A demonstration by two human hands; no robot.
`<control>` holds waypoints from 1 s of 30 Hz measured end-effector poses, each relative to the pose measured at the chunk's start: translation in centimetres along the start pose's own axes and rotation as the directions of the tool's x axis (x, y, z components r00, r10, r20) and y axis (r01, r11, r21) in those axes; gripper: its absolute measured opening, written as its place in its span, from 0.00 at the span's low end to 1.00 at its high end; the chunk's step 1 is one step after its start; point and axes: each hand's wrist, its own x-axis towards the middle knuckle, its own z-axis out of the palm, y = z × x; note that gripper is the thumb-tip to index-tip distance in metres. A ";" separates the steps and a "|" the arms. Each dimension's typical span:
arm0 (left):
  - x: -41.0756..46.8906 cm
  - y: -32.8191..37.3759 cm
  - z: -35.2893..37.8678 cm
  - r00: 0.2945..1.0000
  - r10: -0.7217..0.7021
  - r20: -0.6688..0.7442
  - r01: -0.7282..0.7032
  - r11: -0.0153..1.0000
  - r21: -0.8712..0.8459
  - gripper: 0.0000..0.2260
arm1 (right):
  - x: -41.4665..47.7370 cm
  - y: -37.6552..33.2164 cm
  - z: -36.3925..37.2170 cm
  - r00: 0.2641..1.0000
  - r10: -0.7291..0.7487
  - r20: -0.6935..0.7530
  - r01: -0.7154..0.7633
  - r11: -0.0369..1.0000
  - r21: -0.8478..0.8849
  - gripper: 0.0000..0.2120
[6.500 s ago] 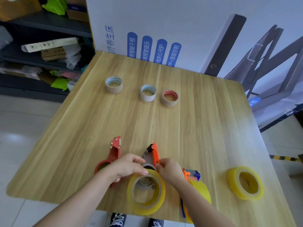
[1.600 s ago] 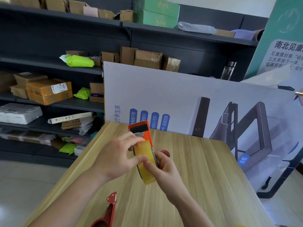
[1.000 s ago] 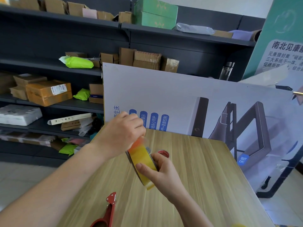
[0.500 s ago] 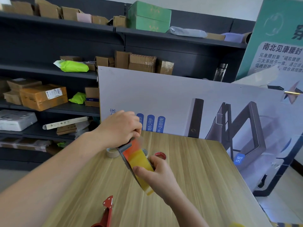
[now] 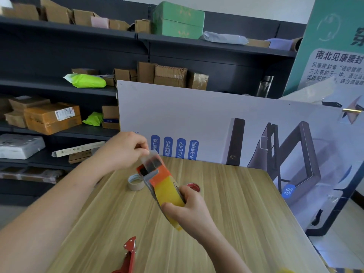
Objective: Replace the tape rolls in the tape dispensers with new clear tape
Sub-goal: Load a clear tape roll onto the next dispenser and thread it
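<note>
Two hands: both are working on the orange dispenser (image 5: 160,174), which I'm holding up in the air above the surface (image 5: 236,213).
Right hand (image 5: 192,212): it's wrapping round the new tape roll (image 5: 169,196) that's sitting in the dispenser, thumb lying across the yellow face, gripping pretty firmly.
Left hand (image 5: 124,149): it's pinching the loose tape end (image 5: 150,155) right at the cutter head, fingers curling onto it.
Which way it's lying: the dispenser's long axis is running on a slant. The roll end is pointing down toward my right hand, and the head end is pointing up and left toward my left hand. So the left hand is sitting nearer the head, and that's the bit that's mattering here.
Step I'm guessing I'm on: feeding the tape end over the head so it's catching on the blade. This dispenser is looking nearly done.
Next move: I'm thinking a pull along that slant, not sideways, or the tape is going to wrinkle and stick to itself.
Elsewhere: the red dispenser (image 5: 129,255) is lying at the near edge, well apart from both hands. Two used-up rolls, a beige roll (image 5: 135,183) and a red-cored roll (image 5: 194,187), are sitting further back.
</note>
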 end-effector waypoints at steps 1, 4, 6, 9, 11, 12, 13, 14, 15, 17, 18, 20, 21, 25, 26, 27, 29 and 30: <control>0.1 -0.3 -0.4 0.999 -0.031 -0.011 0.031 0.999 -0.022 0.06 | 0.1 0.3 0.0 1.000 0.003 -0.013 -0.003 1.000 0.003 0.18; 0.2 -0.8 -1.0 0.992 -0.102 0.081 0.116 0.972 -0.203 0.07 | 0.2 1.2 0.2 0.998 0.030 -0.052 -0.026 0.997 0.067 0.24; 0.3 -0.8 -0.9 0.977 -0.127 0.173 0.179 0.927 -0.331 0.06 | 0.3 1.5 0.5 0.997 0.020 -0.078 -0.012 0.996 0.093 0.27; 0.3 -1.4 -1.1 0.957 -0.140 0.253 0.249 0.842 -0.479 0.07 | 0.5 1.4 1.0 0.996 -0.023 -0.083 0.031 0.995 0.095 0.21; 0.2 -1.9 -1.5 0.954 -0.112 0.277 0.241 0.837 -0.492 0.06 | 0.8 1.5 1.0 0.996 -0.035 -0.077 0.042 0.995 0.093 0.21; 0.1 -2.0 -1.7 0.957 -0.087 0.278 0.216 0.852 -0.478 0.06 | 0.8 1.6 1.0 0.997 -0.033 -0.070 0.039 0.996 0.084 0.21; 0.2 -2.0 -1.9 0.961 -0.065 0.267 0.186 0.870 -0.457 0.05 | 1.0 1.7 1.1 0.998 -0.028 -0.060 0.032 0.997 0.073 0.20; 0.2 -1.9 -2.0 0.968 -0.052 0.246 0.155 0.893 -0.421 0.05 | 1.0 1.7 1.1 0.999 -0.020 -0.042 0.023 0.997 0.068 0.18; 0.3 -1.8 -2.0 0.975 -0.048 0.215 0.126 0.923 -0.364 0.05 | 1.1 1.7 1.2 1.000 -0.008 -0.021 0.009 0.998 0.065 0.17; 0.5 -1.4 -2.0 0.991 -0.041 0.124 0.065 0.978 -0.198 0.05 | 1.3 1.5 1.4 0.999 0.034 0.014 -0.035 0.996 0.076 0.14; 0.6 -1.2 -2.0 0.997 -0.028 0.070 0.036 0.992 -0.120 0.06 | 1.5 1.4 1.4 0.998 0.060 0.013 -0.061 0.994 0.088 0.13; 0.6 -0.9 -1.8 0.999 0.006 -0.037 -0.006 1.000 -0.004 0.06 | 1.8 0.8 1.3 0.994 0.110 -0.021 -0.107 0.986 0.127 0.11; 0.6 -0.9 -1.8 0.996 0.025 -0.081 -0.023 0.999 0.023 0.06 | 1.9 0.7 1.3 0.991 0.128 -0.042 -0.121 0.983 0.135 0.12; 0.8 -0.7 -1.7 0.988 0.069 -0.139 -0.070 0.998 0.002 0.07 | 2.3 0.8 2.0 0.990 0.110 -0.084 -0.100 0.988 0.115 0.35; 0.9 -0.8 -1.7 0.985 0.067 -0.160 -0.068 0.998 0.003 0.07 | 2.3 0.9 2.0 0.991 0.111 -0.075 -0.102 0.988 0.120 0.36; 1.1 -1.0 -1.9 0.979 0.057 -0.195 -0.056 0.998 0.010 0.07 | 2.3 1.0 2.0 0.992 0.113 -0.055 -0.105 0.985 0.133 0.35; 1.3 -2.0 -2.3 0.962 0.000 -0.272 0.004 1.000 0.016 0.08 | 2.2 1.4 1.8 0.994 0.107 -0.001 -0.106 0.981 0.163 0.24; 1.4 -2.6 -2.6 0.954 -0.030 -0.300 0.036 0.999 0.013 0.08 | 2.1 1.5 1.7 0.994 0.103 0.036 -0.108 0.978 0.180 0.19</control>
